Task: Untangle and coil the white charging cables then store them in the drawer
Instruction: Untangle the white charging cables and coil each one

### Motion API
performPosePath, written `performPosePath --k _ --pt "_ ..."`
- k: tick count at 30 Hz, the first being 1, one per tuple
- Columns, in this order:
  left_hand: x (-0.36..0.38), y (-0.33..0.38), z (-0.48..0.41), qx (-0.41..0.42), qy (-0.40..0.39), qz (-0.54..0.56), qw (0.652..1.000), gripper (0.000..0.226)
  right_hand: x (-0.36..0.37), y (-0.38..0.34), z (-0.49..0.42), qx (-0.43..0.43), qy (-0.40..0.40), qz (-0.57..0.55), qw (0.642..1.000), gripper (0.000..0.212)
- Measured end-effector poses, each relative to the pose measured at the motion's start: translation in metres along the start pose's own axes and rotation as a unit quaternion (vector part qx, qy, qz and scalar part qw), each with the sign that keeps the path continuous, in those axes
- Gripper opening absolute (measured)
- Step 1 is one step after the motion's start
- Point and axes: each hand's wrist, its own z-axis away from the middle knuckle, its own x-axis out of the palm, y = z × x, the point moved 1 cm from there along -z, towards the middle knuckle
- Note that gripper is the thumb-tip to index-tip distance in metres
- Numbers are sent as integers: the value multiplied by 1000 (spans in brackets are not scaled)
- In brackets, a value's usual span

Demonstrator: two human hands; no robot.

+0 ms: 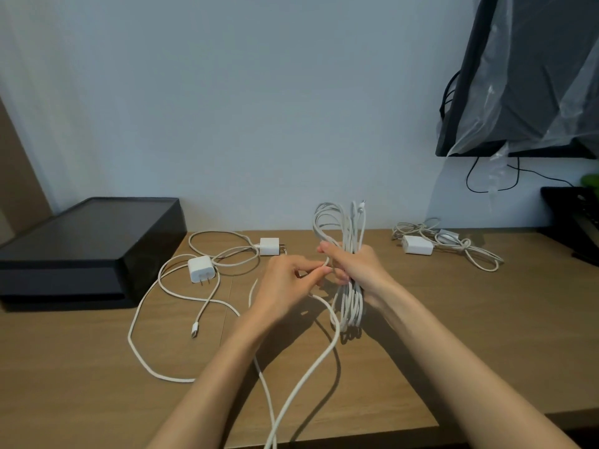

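Note:
My right hand grips a coiled bundle of white cable upright above the wooden desk, loops sticking out above and below the fist. My left hand pinches the loose strand of that same cable right beside the bundle; the strand hangs down in a loop and runs off the desk's front edge. Two white plug adapters lie to the left with loose white cables snaking around them. A black drawer box sits at the far left, its drawer closed.
A third white adapter with a tangled cable lies at the back right. A dark monitor wrapped in plastic hangs above the right side, with a black object beneath it. The desk's front edge is close.

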Motion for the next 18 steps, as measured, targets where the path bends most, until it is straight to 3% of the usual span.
performPosePath --k 6,9,12,18 --pt "2 2 0 -14 -73 -35 997 29 -10 -4 -6 -36 45 -78 995 19" --pt "-3 0 -1 -23 -106 15 994 20 -25 -8 -14 -45 91 -110 989 22" --pt "-12 -4 -4 -25 -113 35 993 22 -36 -11 -16 -48 115 -147 981 32" --pt "-26 -5 -7 -28 -93 43 994 23 -36 -18 -7 -68 88 -319 941 27"
